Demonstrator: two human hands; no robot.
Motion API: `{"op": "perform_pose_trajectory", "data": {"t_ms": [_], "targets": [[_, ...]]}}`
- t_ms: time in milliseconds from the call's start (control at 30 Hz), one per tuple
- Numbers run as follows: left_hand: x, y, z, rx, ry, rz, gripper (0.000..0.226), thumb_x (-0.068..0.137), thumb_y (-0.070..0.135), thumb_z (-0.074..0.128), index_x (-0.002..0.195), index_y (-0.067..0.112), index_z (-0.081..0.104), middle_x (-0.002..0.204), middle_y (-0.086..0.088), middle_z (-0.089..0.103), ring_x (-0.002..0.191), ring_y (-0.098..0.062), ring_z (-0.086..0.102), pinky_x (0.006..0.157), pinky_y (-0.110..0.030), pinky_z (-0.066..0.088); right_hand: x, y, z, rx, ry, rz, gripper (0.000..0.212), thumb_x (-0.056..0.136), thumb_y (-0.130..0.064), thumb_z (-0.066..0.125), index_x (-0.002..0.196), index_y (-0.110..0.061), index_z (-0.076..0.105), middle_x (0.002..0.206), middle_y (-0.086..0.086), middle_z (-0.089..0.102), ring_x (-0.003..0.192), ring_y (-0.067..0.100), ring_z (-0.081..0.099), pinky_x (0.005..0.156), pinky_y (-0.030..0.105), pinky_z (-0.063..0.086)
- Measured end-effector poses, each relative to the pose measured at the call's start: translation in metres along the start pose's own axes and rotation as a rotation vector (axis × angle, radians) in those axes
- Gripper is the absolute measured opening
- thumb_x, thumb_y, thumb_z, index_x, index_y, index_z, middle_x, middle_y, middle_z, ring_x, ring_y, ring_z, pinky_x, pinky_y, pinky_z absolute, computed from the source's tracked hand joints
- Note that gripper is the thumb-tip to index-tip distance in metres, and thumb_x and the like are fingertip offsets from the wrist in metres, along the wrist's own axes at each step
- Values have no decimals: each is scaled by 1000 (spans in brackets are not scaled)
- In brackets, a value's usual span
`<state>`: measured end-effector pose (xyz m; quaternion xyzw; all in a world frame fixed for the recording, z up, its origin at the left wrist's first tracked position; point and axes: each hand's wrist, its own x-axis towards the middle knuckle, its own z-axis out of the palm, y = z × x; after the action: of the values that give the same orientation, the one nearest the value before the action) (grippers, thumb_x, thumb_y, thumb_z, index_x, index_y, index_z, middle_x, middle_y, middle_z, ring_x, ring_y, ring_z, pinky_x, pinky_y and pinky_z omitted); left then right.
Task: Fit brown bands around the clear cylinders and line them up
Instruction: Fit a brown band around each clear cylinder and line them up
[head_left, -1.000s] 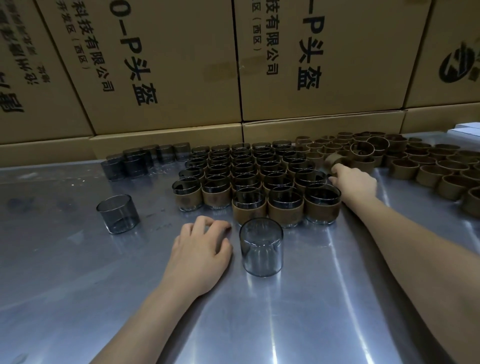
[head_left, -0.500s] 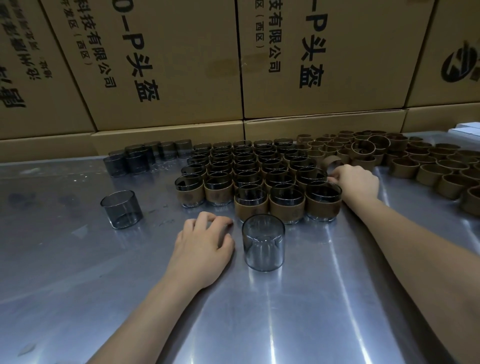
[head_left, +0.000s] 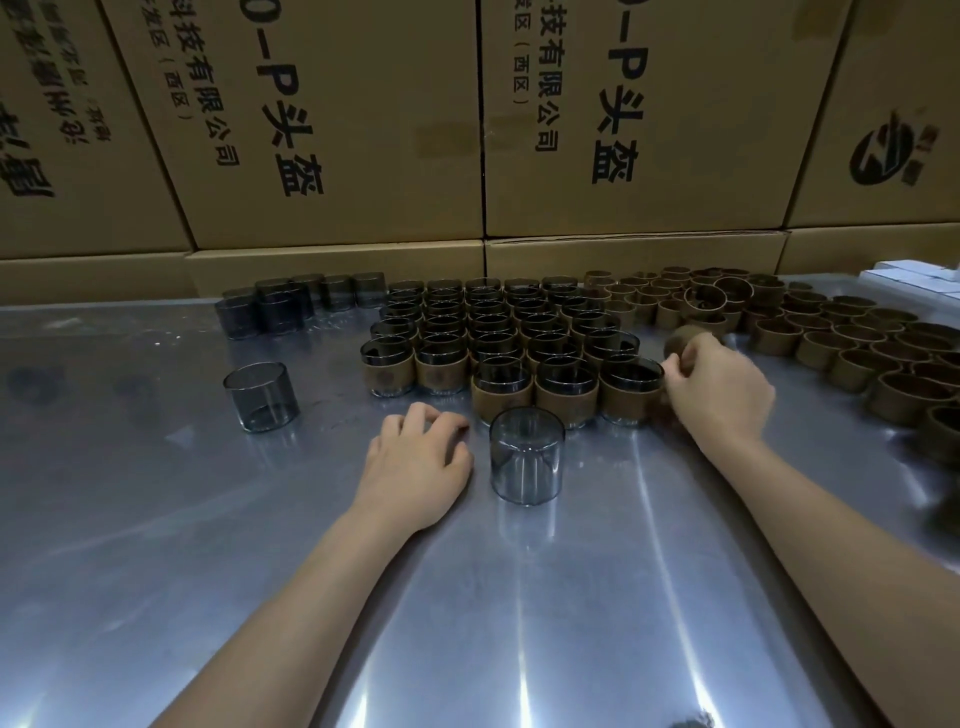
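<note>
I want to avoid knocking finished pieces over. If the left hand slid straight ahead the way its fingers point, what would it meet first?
Probably the front row of banded cylinders, just beyond the left hand; the bare cylinder stands to its right, likely outside that line.

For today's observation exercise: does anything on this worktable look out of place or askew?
One brown band in the far band pile lies tipped on its side, opening facing the camera, while neighbours stand upright. Nothing looks spilled or broken.
</note>
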<state>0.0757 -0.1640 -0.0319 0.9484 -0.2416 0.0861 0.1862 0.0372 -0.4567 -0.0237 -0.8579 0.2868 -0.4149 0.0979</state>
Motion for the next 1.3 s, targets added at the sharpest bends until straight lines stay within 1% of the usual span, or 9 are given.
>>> {"op": "perform_pose_trajectory", "data": {"t_ms": [200,333,467,567,767,867,967,1133,1300], "targets": [[0,-1,-1,6,-14,9,38,98,37,36,134,31,44,131,2,40,122,-24,31,103,-38,30,-27,-8,-31,284,196,13,14,92,-22,52,82,-16,44,81,2,49,76,18,45,59,28,29],[2,-2,-2,-13,34,4,33,95,36,43,126,28,53,123,2,46,116,-24,38,94,-37,37,-52,-33,-53,419,192,-165,17,92,-25,52,78,-18,47,77,-2,46,71,15,44,56,23,28],[1,-1,-10,-127,230,-61,23,94,34,47,104,24,65,104,2,57,101,-21,55,79,-34,44,-72,-71,-72,489,208,-356,19,88,-30,53,72,-19,52,70,-10,46,65,9,42,61,25,34],[-5,12,-21,-362,453,90,21,95,32,46,91,23,65,91,7,61,89,-11,57,71,-28,44,-82,-88,-76,513,206,-449,20,84,-29,56,67,-22,48,66,-14,42,63,6,39,58,21,31],[-23,42,-31,-195,478,686,57,84,38,57,135,15,49,123,1,57,112,-10,52,95,-21,40,-84,-87,-78,606,123,-452,24,84,-29,59,65,-14,56,62,-9,48,58,9,44,56,19,33],[-24,48,-23,-189,445,695,71,77,38,71,138,11,46,131,-2,55,121,-12,49,102,-24,38,-90,-94,-79,639,88,-506,25,83,-29,59,64,-14,60,61,-7,53,60,11,46,57,30,40],[-23,46,-21,-257,459,630,66,73,29,74,133,11,50,126,-3,57,114,-16,55,91,-37,51,-96,-99,-79,647,56,-565,25,85,-32,58,68,-15,64,66,-8,57,66,11,46,63,28,40],[-23,45,-22,-427,403,536,60,78,42,66,131,17,50,124,5,56,112,-8,55,90,-30,51,-94,-97,-77,811,-54,-354,17,89,-37,47,87,-24,59,86,-15,53,87,5,47,76,15,36],[-25,46,-24,-469,371,524,58,74,36,64,129,22,48,119,13,56,109,-2,54,88,-21,48,-90,-91,-71,974,-303,-174,19,90,-37,47,97,-25,60,96,-7,59,93,7,57,81,32,49]]}}
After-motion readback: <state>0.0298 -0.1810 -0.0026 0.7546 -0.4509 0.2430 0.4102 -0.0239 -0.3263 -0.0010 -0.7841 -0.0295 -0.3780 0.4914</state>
